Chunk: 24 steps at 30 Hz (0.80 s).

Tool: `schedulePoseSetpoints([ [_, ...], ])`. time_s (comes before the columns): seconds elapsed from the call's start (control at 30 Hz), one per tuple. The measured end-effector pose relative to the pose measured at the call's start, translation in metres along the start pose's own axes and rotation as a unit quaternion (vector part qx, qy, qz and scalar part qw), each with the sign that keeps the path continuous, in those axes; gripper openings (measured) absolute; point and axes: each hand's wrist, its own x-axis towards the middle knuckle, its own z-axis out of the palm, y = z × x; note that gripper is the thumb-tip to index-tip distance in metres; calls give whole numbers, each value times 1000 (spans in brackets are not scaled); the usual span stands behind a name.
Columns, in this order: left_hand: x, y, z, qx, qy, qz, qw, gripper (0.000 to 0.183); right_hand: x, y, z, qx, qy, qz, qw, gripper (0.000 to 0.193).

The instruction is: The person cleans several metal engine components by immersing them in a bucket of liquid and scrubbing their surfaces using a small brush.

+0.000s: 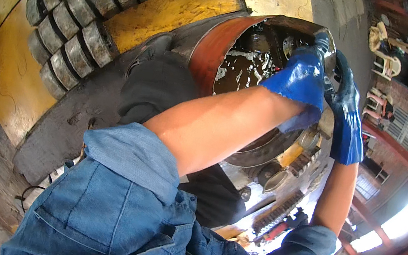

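Blue-rubber-gloved left hand [312,60] and right hand [346,94] at right rim of round red-orange metal housing [209,51] | grip: cannot tell | oily dark-brown liquid [239,72]: best brace firmly

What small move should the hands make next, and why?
Perhaps ease the left hand inward over the dark liquid to drip: its blue glove looks wet and is by the rim of the orange-red drum, with the right hand close beside it, farther right. Whether anything is held between them is unclear.
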Motion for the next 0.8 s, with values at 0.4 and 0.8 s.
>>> schedulePoseSetpoints([
  [0.4, 31, 12, -30, 493, -51, 154, 855, 58, 21, 10, 36, -136, -22, 103, 985, 92],
  [0.8, 73, 47, -51, 698, -74, 227, 675, 66, 13, -14, -1, 2, -32, 119, 992, 28],
])
